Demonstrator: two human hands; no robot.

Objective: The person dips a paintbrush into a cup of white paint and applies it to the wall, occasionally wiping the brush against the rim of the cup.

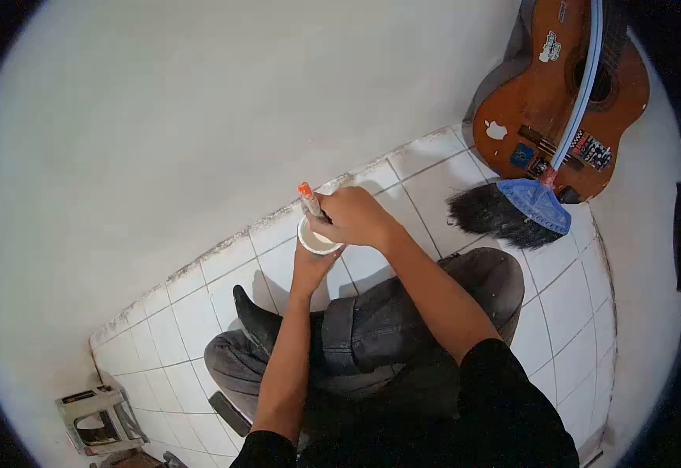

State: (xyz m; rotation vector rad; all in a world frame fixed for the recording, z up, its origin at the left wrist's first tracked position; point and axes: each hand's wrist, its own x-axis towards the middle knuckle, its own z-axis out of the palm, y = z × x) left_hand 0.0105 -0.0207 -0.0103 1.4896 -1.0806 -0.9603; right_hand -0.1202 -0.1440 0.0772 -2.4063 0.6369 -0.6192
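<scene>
My left hand (312,271) is wrapped round a small white cup (306,240) from below, its opening tilted up toward me. Pale, whitish stuff shows inside the cup. Over the rim, my right hand (358,217) is closed on a paintbrush (308,198), whose smeared handle ends in orange and points up toward the wall. The brush's lower end is hidden by my hand and the cup. Both hands are held in front of my crossed legs, above the tiled floor.
A blue broom (534,207) with black bristles leans against a stickered guitar (512,117) at the upper right. The white wall (200,140) meets the tiled floor (196,316) along a rough edge. A worn stool (95,421) stands at the lower left.
</scene>
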